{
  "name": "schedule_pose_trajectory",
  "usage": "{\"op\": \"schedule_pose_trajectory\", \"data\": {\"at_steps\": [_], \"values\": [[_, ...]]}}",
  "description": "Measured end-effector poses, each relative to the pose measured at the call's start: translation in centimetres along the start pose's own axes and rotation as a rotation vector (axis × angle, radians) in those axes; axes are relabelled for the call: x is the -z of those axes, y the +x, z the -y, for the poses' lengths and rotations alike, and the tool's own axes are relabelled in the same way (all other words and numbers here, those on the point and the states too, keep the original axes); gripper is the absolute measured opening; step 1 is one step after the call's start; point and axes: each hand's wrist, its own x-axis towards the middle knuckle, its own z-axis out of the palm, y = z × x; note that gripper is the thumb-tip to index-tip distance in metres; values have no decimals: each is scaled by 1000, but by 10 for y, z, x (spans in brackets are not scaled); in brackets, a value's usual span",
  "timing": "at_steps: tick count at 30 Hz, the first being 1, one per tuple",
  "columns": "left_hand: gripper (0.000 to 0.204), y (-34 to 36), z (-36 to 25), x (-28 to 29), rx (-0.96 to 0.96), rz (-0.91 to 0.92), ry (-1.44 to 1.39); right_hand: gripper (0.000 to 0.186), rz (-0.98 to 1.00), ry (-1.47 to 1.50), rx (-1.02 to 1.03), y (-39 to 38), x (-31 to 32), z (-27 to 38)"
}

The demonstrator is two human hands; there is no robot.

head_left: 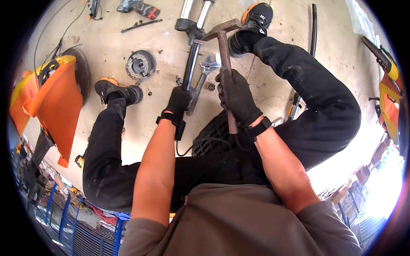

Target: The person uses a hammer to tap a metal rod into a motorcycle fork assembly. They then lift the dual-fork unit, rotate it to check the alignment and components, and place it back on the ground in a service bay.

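My right hand point(239, 96), in a black glove, is closed round the wooden handle of a hammer point(224, 48). The hammer's steel head is up beside the clamp end of a front fork point(186, 24); I cannot tell whether they touch. My left hand point(180, 100), also gloved in black, is wrapped round the near end of the fork's dark, shiny stem tube point(191, 64). The fork's two silver legs run off the far edge. Between my hands an adjustable wrench point(208, 67) lies on the floor, its handle reaching down beside my left hand.
Near the wrench lies a nut point(211, 87). Left of the fork are a round brake drum part point(140, 65), a long bolt point(142, 25) and a cordless power tool point(140, 7). An orange body panel point(60, 106) stands at left. A black plastic crate point(205, 138) sits below my hands.
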Motion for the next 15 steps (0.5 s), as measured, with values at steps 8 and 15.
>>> {"op": "schedule_pose_trajectory", "data": {"at_steps": [8, 15], "values": [[14, -6, -11, 8, 181, 72, -12, 35, 4, -51, -46, 3, -2, 5], [14, -9, -20, 5, 118, 70, 0, 33, -153, 17, 412, 2, 6, -4]]}}
